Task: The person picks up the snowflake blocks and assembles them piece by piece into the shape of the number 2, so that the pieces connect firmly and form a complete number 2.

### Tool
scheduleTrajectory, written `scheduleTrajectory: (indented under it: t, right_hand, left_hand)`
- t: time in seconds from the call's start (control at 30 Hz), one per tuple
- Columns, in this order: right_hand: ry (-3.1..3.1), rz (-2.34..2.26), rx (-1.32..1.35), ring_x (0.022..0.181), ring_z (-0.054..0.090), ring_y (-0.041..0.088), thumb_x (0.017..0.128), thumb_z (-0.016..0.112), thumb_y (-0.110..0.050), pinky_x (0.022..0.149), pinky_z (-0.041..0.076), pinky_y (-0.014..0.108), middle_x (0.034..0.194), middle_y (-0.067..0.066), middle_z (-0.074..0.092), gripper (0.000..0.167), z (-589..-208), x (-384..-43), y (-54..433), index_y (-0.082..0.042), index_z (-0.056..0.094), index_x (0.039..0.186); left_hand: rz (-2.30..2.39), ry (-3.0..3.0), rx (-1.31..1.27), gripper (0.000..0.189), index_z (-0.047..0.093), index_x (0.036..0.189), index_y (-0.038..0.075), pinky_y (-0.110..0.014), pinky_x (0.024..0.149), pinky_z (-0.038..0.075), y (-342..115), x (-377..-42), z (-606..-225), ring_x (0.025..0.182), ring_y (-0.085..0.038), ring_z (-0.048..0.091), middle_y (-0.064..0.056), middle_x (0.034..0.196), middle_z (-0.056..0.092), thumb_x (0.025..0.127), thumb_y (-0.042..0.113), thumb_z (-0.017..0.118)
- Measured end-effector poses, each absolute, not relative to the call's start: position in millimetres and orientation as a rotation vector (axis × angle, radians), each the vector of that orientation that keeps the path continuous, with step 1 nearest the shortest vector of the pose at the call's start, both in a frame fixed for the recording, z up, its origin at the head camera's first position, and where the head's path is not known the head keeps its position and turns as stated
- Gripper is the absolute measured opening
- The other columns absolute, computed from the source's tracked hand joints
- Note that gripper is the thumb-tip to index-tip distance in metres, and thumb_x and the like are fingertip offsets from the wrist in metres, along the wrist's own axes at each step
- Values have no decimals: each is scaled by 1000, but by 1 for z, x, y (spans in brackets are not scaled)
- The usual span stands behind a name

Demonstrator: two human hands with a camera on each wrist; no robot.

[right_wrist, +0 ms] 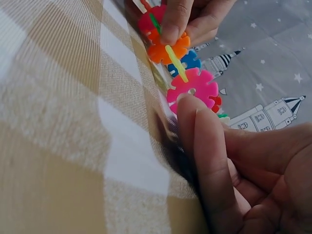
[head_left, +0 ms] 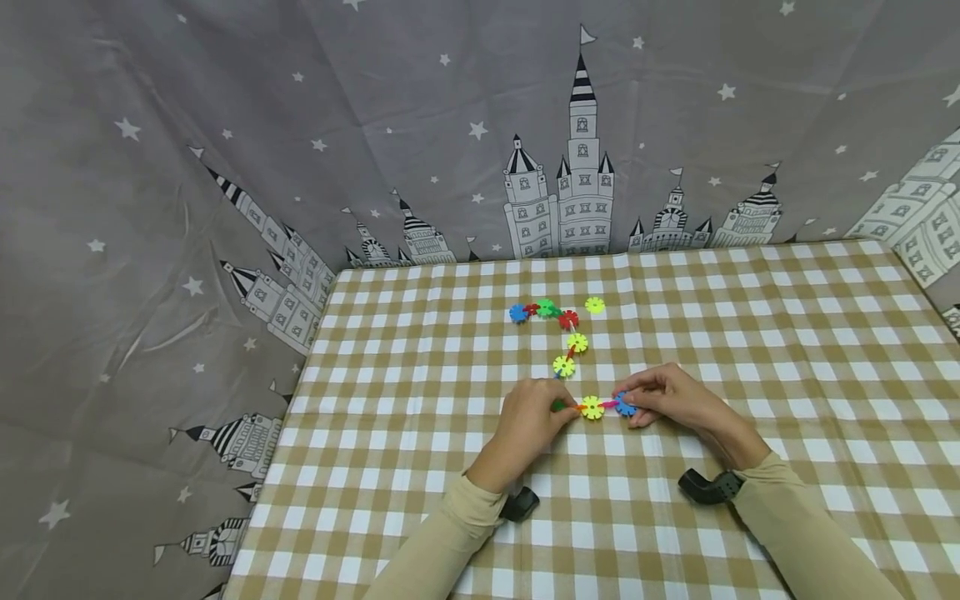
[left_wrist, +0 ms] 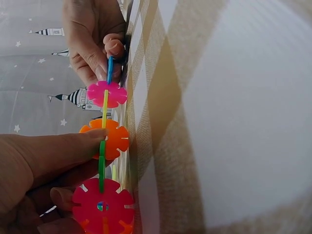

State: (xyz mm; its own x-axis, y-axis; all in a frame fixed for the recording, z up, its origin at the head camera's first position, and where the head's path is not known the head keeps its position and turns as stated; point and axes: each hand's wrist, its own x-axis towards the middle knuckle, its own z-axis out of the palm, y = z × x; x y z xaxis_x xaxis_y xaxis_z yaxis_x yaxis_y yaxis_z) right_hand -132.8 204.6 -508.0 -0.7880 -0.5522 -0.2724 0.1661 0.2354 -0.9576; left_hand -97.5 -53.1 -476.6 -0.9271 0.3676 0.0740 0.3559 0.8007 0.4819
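Observation:
A chain of notched plastic flower discs, joined edge to edge, curves across the cloth, with a blue disc (head_left: pixel 518 313) at its far end. My left hand (head_left: pixel 531 425) pinches the chain at an orange disc (left_wrist: pixel 119 139), its thumb on the face. Beside that are a green disc (left_wrist: pixel 102 165) and a crimson disc (left_wrist: pixel 85 200). My right hand (head_left: pixel 671 400) pinches a blue disc (head_left: pixel 625 405) at the near end, attached to a pink disc (right_wrist: pixel 202 83). A yellow disc (head_left: pixel 592 407) links the pink and orange ones. In the right wrist view my fingers hide the held blue disc.
A loose yellow disc (head_left: pixel 595 305) lies near the chain's far part, beside a red disc (head_left: pixel 569 319). The brown-and-white checked tablecloth (head_left: pixel 405 492) covers the table. A grey curtain (head_left: pixel 420 108) printed with castles and stars hangs behind and at the left.

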Motion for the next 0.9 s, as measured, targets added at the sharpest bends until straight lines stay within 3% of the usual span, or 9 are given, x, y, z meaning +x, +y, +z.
scheduleTrajectory:
  t: [0.9]
  right_hand:
    - [1937,-1586,-362,66,74,8,103,60,-4,64,62,27,94,24,76,33,-504,-133,202,20,61,125]
  left_hand:
    - [831,2924,579,7,83,84,19,-18,65,47,-56,-100,-479,79,-7,69,9,84,78,87,25,85]
